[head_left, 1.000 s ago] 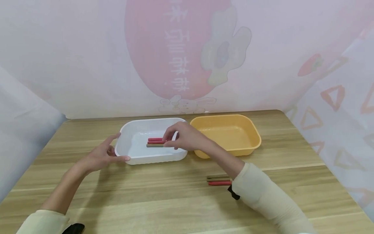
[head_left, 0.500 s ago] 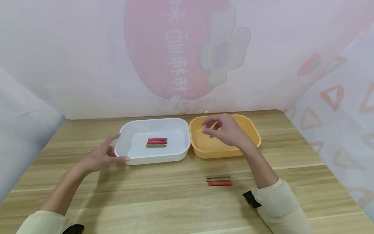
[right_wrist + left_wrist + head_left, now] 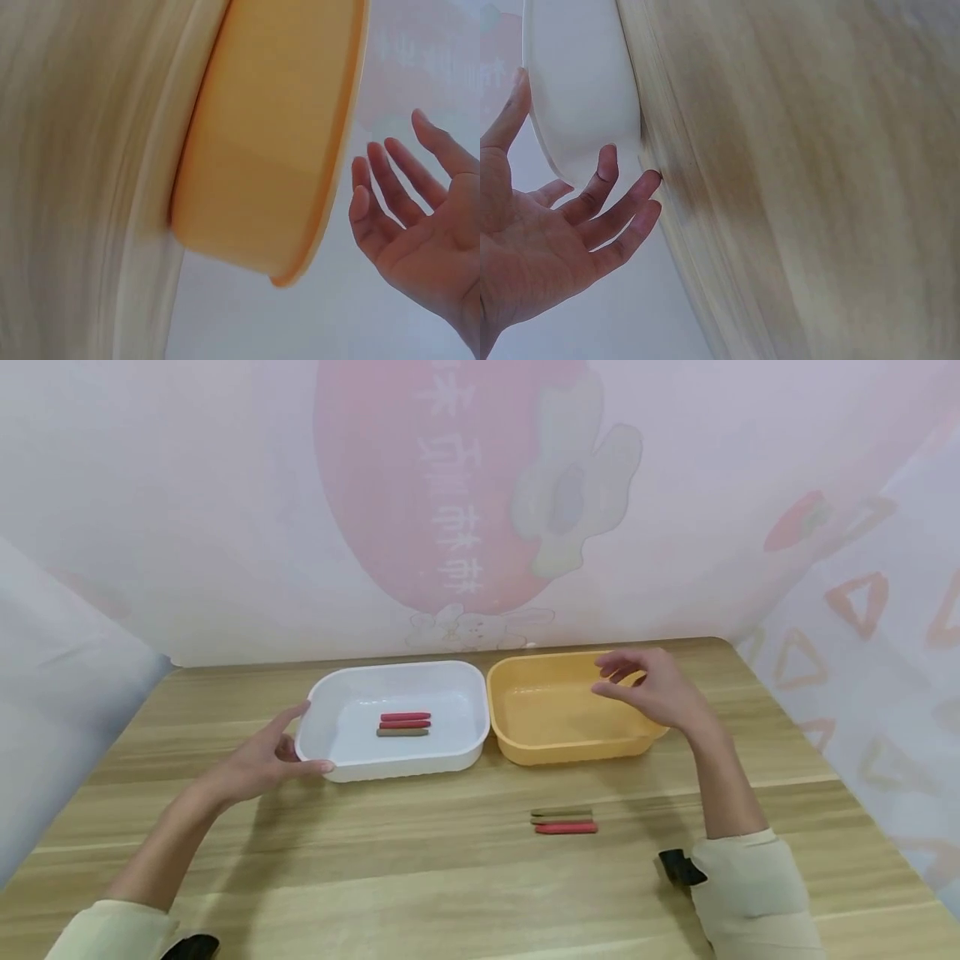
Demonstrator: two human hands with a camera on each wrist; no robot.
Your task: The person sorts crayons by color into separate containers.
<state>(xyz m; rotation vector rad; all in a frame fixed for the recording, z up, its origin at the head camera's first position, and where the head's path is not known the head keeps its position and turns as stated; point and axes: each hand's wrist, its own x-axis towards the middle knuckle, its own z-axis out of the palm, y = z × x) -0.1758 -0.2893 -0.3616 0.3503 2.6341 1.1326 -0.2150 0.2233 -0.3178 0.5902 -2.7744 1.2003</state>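
My left hand (image 3: pixel 258 756) rests against the left end of a white plastic tray (image 3: pixel 397 766), thumb and index finger touching it on either side of its front left corner. In the left wrist view the other fingers are loosely bent beside the white tray wall (image 3: pixel 585 82). Inside lie two red crayons (image 3: pixel 405 724) and a brown crayon (image 3: pixel 402 732), side by side. Over the right end of a yellow tray (image 3: pixel 573 752) hovers my right hand (image 3: pixel 652 687), holding nothing, its fingers loosely curved. The right wrist view shows this hand apart from the yellow rim.
On the wooden table (image 3: pixel 420 860), in front of the yellow tray, lie a red crayon (image 3: pixel 566 828) and two brown crayons (image 3: pixel 562 817). The two trays stand side by side near the back edge, before a printed cloth backdrop (image 3: pixel 225 527).
My right hand has left the crayons in the white tray and moved right, across the yellow tray to its far end. The left hand stays where it was.
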